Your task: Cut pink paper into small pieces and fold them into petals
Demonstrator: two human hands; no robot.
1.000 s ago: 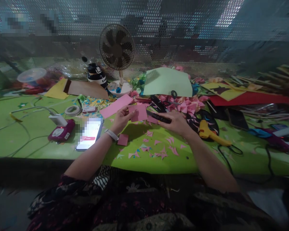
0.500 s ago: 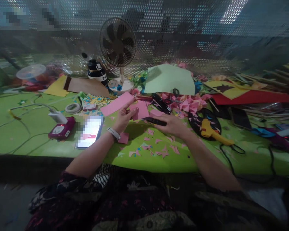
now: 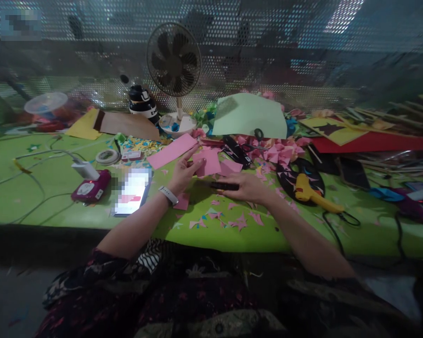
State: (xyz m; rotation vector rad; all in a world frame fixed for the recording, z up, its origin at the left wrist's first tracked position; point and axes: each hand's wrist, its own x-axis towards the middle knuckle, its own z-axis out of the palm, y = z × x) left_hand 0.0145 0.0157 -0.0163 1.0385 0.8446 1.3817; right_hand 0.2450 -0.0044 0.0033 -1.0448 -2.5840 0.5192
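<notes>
My left hand pinches a pink paper square between thumb and fingers, holding it just above the table. A long pink paper strip lies behind that hand, and a small pink paper piece is near the wrist. In my right hand is a slim black tool, pointing left, below and apart from the square; its exact kind is hard to make out. Another pink paper piece lies just behind the right hand. Pink paper scraps are scattered in front.
A lit phone and a purple power adapter with cables are at left. A yellow glue gun rests at right. Behind are a black stapler, a fan, a pale green sheet and folded pink pieces.
The black tool in my right hand has moved slightly down and away from the pink square. My left hand has shifted slightly right and still holds the square.
</notes>
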